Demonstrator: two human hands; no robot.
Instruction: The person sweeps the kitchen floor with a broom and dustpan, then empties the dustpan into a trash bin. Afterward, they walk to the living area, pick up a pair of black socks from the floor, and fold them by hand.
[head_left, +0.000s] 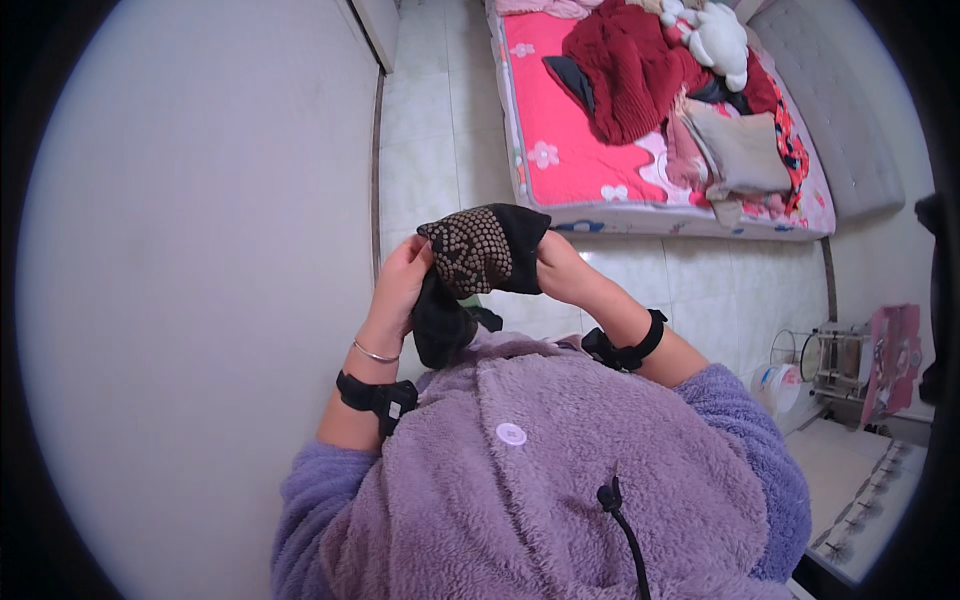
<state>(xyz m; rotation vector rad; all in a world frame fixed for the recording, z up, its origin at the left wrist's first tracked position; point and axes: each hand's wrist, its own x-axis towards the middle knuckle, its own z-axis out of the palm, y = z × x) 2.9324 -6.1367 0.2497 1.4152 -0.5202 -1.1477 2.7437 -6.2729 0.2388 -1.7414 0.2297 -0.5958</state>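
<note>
Both my hands hold a black cloth item, which looks like a sock with a patch of beige grip dots, out in front of my chest. My left hand pinches its left edge, and the dark fabric hangs down beside that wrist. At the opposite edge, my right hand grips the cloth, its fingertips hidden behind the fabric. Between the hands the dotted part is spread and faces up.
A bed with a pink sheet stands ahead to the right. On it lie a dark red garment, a white plush toy and a beige cushion. A white wall-like panel runs along my left. A bucket stands right.
</note>
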